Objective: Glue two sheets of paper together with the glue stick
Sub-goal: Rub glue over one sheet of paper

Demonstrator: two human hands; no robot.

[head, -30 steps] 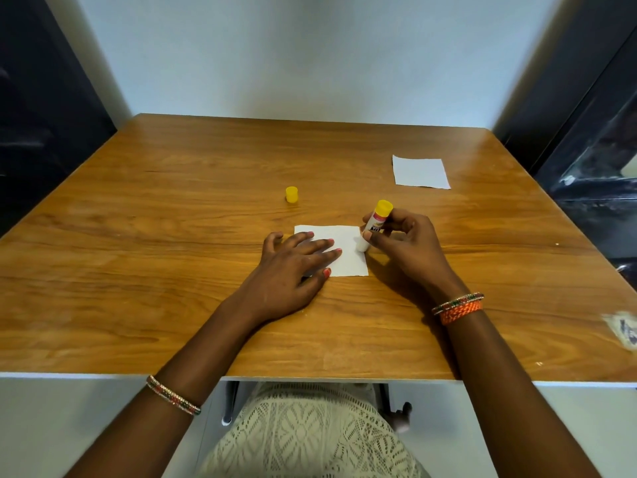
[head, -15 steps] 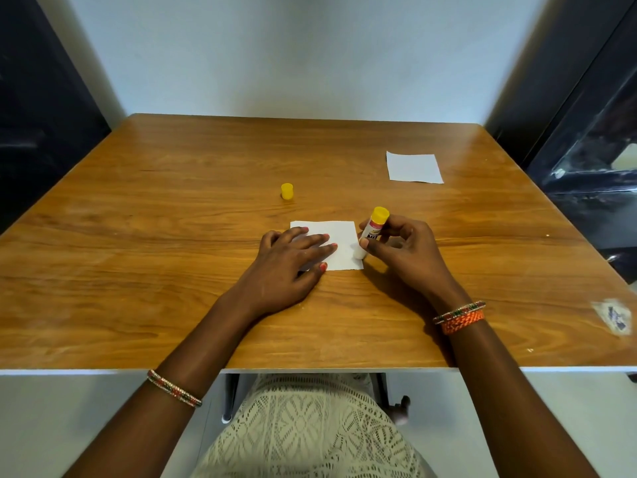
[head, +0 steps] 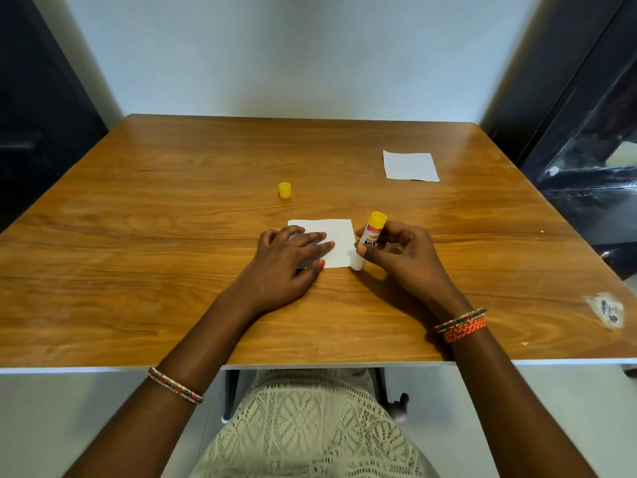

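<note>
Left hand lies flat, palm down, fingers spread and extended forward-right, pressing on the near-left part of the small white sheet at the table's centre; nothing gripped, just holding the paper down. Left forearm comes in from lower left, bangle well back from the wrist, off the table edge. Right hand is curled around the glue stick, pinching the barrel between thumb and fingertips, firm grasp. Stick is inverted and tilted: yellow twist end up and leaning away, white glue end down at the sheet's near-right corner, touching or just at the paper edge; exact contact is hard to tell. Right wrist raised slightly off the table, forearm entering from lower right, with bangles and an orange band at the wrist. Yellow cap stands alone on the wood, beyond the sheet and a bit left, apart from both hands. Second white sheet lies flat at the far right of the table, well apart from the first. Worn sticker near the table's right edge.
</note>
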